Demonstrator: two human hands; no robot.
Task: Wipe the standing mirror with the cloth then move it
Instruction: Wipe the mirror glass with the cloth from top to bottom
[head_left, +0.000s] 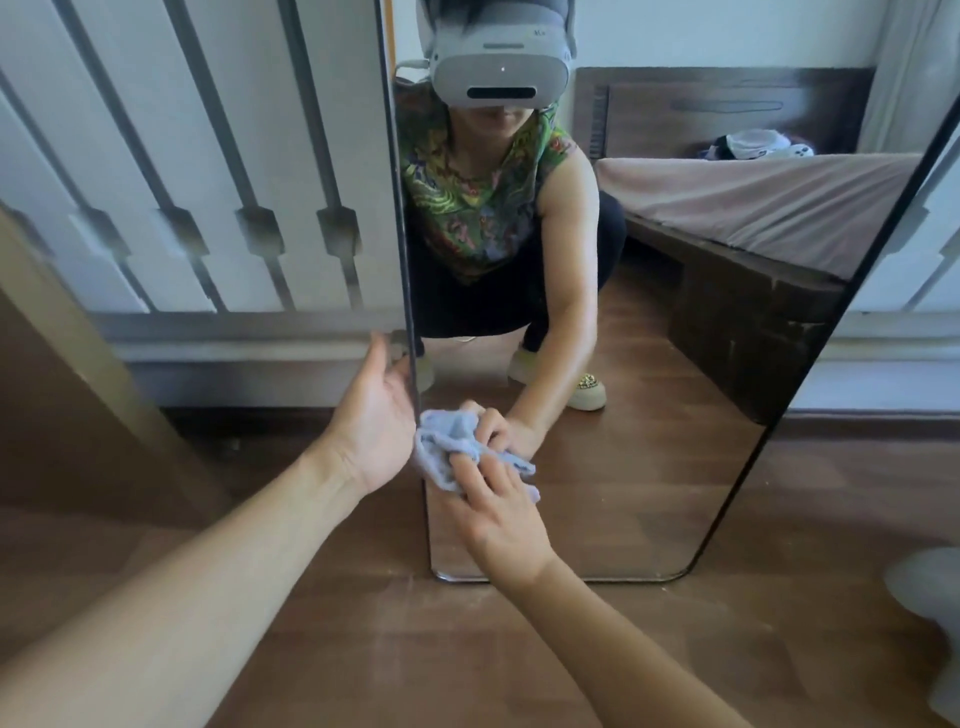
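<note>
A tall standing mirror (649, 467) with a thin dark frame stands on the wooden floor, leaning back against a white wardrobe. My left hand (371, 421) grips the mirror's left edge low down, fingers wrapped behind the frame. My right hand (498, 512) presses a crumpled light-blue cloth (447, 452) against the glass near the lower left corner. The glass reflects a crouching person in a headset, the cloth and the hand.
White wardrobe doors (182, 182) with grey slats stand behind and to the left of the mirror. A wooden panel (62, 364) angles in at the far left. The bed shows only as a reflection. A pale blurred object (930, 613) lies at the right edge.
</note>
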